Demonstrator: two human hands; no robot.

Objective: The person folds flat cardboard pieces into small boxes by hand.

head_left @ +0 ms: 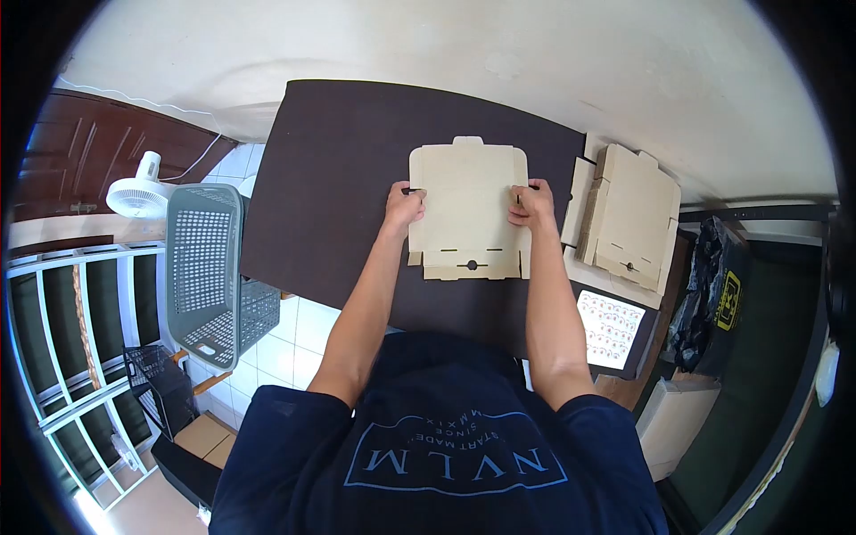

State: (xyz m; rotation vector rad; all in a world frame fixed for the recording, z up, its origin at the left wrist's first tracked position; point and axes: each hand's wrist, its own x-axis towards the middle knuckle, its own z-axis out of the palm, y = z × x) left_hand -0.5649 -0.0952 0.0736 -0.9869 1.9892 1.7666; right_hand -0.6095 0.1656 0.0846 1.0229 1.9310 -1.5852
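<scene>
Cardboard piece, tan and smooth, with rounded upper corners, a top tab and a slotted lower edge, is between the two hands over the dark, matte table. The left hand has its fingers curled closed on one side edge; the right hand pinches the opposite edge. Rightward sit stacked cardboard pieces and a glossy printed sheet; leftward, a grey perforated basket.

Bright, soft light, with strong fisheye curvature and black corners.
</scene>
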